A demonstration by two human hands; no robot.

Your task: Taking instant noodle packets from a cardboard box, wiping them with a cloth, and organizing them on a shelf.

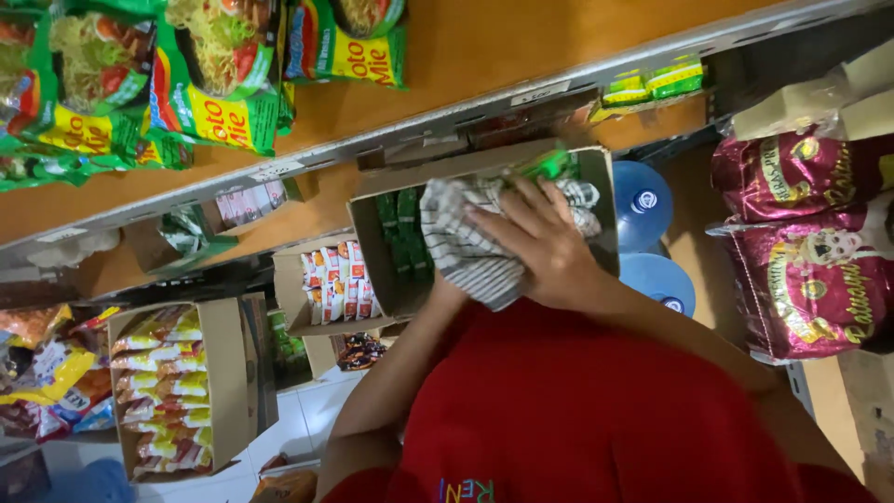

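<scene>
Cloth [470,247], checked white w/ dark lines, is held bunched against the open top of a cardboard box [596,200] at approx. frame centre, in front of the person's red shirt [596,410]. It is covered by the right hand [540,242], which is laid flat over it w/ fingers spread a little and curled onto the fabric, pressing rather than pinching. The left hand is hidden behind the cloth and box; only its forearm [396,373] is seen running up from below, so whether that hand is spread or closed cannot be told. Green packets [402,228] are stacked inside the box, just beside the cloth on its left, and a green wrapper [549,166] is seen at the box's upper edge. A wooden shelf [484,56] w/ a grey metal edge is seen above, carrying green-and-yellow noodle packs [214,84] at upper left. A second box [331,279] w/ red-and-white sachets is set just left of the first, and a third box [172,391] of yellow packets is placed lower left, well apart, near white floor tiles [298,419]. Two blue water-jug tops [647,233] are seen right of the held box, and dark red sacks [810,242] are piled at far right.
</scene>
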